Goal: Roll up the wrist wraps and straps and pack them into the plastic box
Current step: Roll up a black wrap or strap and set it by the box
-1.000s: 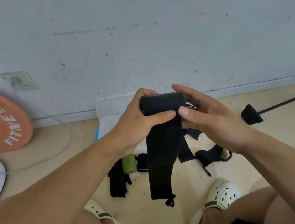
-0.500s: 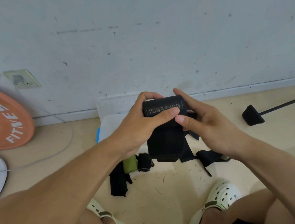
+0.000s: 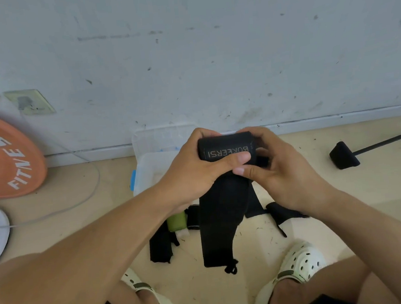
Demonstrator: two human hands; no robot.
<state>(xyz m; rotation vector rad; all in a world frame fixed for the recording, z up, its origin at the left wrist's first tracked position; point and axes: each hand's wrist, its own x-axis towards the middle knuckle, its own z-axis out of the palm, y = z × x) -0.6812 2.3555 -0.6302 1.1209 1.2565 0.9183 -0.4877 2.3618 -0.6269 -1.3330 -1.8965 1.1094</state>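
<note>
On the far left an orange weight plate [image 3: 5,157] leans on the wall, and a thin grey cable [image 3: 88,196] lies on the floor near it, same as before. The clear plastic box [image 3: 148,170] sits open by the wall, just behind my hands.

My left hand [image 3: 196,173] is curled round the black wrist wrap [image 3: 227,197]. My thumb lies flat across the front of the rolled top, under the white letters. A moment ago the loose tail was bunched up short under the roll. Now it hangs down long again, and its little loop end is almost at the floor between my white shoes [image 3: 297,269].

Under my left wrist a green roll [image 3: 176,222] and a small black roll [image 3: 193,218] lie side by side on the floor, with a flat black strap [image 3: 160,247] just in front of them.

My right hand [image 3: 282,171] holds the other end of the roll, fingers bent over its top and thumb tucked under my left thumb. More black straps [image 3: 283,213] lie under it.

On the right a black foot on a rod [image 3: 344,158] rests on the floor.
</note>
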